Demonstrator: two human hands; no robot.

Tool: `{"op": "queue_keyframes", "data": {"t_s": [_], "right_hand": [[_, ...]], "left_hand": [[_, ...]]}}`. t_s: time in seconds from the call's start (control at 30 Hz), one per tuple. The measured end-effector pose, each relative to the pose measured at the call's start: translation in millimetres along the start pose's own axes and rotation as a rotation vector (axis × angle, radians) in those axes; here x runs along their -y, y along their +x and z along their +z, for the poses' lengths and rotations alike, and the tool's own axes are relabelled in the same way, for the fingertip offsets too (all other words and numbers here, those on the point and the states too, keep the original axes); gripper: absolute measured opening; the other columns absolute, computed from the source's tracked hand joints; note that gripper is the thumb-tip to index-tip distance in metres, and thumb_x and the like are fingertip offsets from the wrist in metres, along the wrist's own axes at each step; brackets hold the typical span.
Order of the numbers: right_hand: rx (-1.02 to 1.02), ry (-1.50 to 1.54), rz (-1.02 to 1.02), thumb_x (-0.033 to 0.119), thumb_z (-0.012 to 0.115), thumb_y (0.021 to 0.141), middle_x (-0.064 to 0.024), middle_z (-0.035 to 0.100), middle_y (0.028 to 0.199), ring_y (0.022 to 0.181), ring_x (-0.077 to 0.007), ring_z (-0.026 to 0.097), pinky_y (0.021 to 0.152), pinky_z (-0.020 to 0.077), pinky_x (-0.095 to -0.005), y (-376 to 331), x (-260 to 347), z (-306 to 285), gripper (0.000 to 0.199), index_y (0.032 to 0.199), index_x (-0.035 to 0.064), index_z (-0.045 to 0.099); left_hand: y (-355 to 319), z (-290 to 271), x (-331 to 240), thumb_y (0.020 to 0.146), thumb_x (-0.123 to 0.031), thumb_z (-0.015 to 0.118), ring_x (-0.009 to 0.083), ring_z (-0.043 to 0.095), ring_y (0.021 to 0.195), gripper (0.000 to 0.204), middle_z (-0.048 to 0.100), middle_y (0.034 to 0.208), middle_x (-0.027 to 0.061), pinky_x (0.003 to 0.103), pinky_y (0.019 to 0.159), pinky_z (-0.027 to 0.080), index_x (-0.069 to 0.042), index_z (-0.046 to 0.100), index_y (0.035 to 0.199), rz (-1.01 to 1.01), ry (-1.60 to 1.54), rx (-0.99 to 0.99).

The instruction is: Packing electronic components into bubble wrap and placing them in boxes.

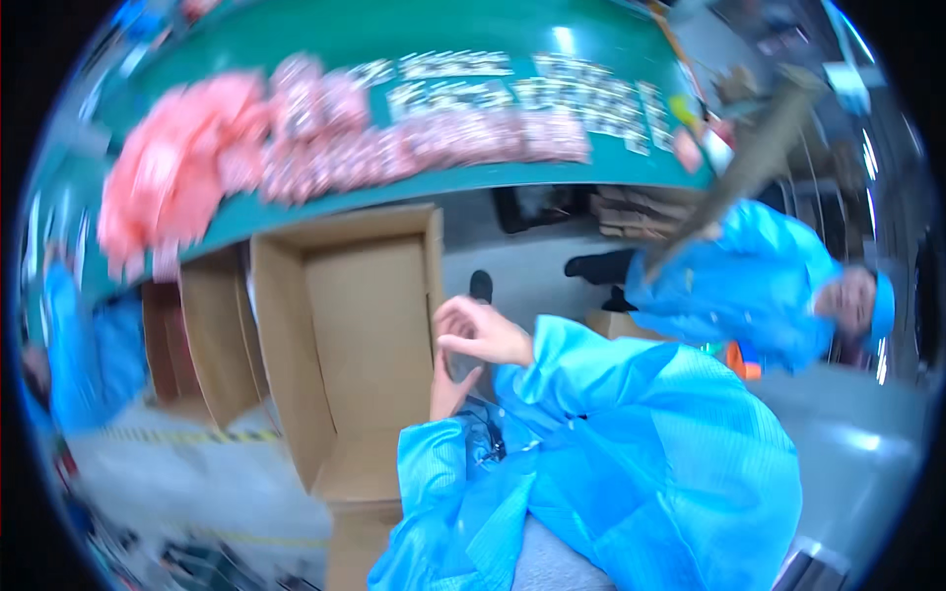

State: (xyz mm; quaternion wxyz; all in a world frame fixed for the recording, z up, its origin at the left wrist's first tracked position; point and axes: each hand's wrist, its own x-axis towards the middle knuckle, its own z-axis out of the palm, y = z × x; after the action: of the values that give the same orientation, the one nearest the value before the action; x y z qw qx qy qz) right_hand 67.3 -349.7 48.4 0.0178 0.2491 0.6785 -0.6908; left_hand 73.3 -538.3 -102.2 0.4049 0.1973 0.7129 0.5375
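Observation:
My right hand [485, 332] is beside the right wall of a tall, open brown cardboard box [367, 340]. Its fingers are loosely curved with the thumb apart, and nothing shows in them. Just below it, my left hand [451, 390] points upward, thumb spread from the fingers, holding nothing that I can see. Both hands are close together at the box's edge; whether the fingertips touch the cardboard I cannot tell. Blue sleeves cover both arms. The inside of the box shows bare cardboard walls.
Across the top runs a green table [473, 177] bearing pink bags [182, 163], wrapped pink bundles [463, 140] and rows of small pale packets [591, 94]. Another cardboard box [219, 335] stands left. A co-worker in blue [734, 286] at right holds a blurred brown sheet [754, 148].

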Motion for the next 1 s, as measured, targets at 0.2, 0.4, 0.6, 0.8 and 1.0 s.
{"op": "queue_keyframes", "data": {"t_s": [0.2,0.4,0.6,0.8,1.0], "right_hand": [[-1.198,-0.827,-0.479,0.025,0.088,0.062,-0.0182,0.041,0.126,0.119,-0.0334,0.044,0.101,0.0375,-0.0422,-170,64,-198,0.081,0.125,0.0025,0.041],[-0.587,-1.057,-0.135,0.048,0.092,0.046,-0.0180,0.029,0.152,0.143,-0.0454,0.017,0.115,0.0197,-0.0524,-172,55,-358,0.123,0.144,0.0062,0.031],[-0.109,-0.919,-0.179,0.038,0.081,0.066,-0.0176,0.058,0.095,0.096,-0.0372,0.055,0.090,0.0388,-0.0501,-117,36,-369,0.058,0.106,0.0024,0.057],[-0.147,-0.684,-0.268,0.033,0.078,0.073,-0.0205,0.064,0.085,0.078,-0.0398,0.064,0.067,0.0505,-0.0456,-109,118,-288,0.046,0.099,0.0023,0.054],[-0.312,-0.698,-0.715,0.026,0.079,0.075,-0.0201,0.066,0.080,0.074,-0.0388,0.066,0.062,0.0526,-0.0430,-82,202,-186,0.047,0.103,0.0026,0.050]], "left_hand": [[24,10,-6,0.081,-0.020,0.068,0.0483,0.060,0.099,0.078,0.062,0.110,0.0302,0.053,0.086,0.049,-0.014,0.030,0.149,-0.078,0.600,-0.094],[105,141,-202,0.065,-0.033,0.088,0.0321,0.027,0.141,0.112,0.027,0.151,0.0219,0.041,0.116,0.023,-0.002,0.019,0.148,0.338,0.079,0.259],[163,251,-235,0.081,-0.023,0.079,0.0260,0.039,0.133,0.087,0.037,0.147,0.0139,0.039,0.107,0.036,-0.006,0.025,0.147,0.164,-0.412,0.477],[122,197,-293,0.096,-0.014,0.058,0.0193,0.052,0.120,0.052,0.047,0.136,0.0065,0.034,0.098,0.046,-0.010,0.030,0.140,0.311,-0.788,-0.001],[56,135,-347,0.085,-0.015,0.067,0.0260,0.040,0.131,0.095,0.033,0.143,0.0147,0.041,0.108,0.037,-0.012,-0.003,0.150,0.686,-0.636,-0.150]]}}
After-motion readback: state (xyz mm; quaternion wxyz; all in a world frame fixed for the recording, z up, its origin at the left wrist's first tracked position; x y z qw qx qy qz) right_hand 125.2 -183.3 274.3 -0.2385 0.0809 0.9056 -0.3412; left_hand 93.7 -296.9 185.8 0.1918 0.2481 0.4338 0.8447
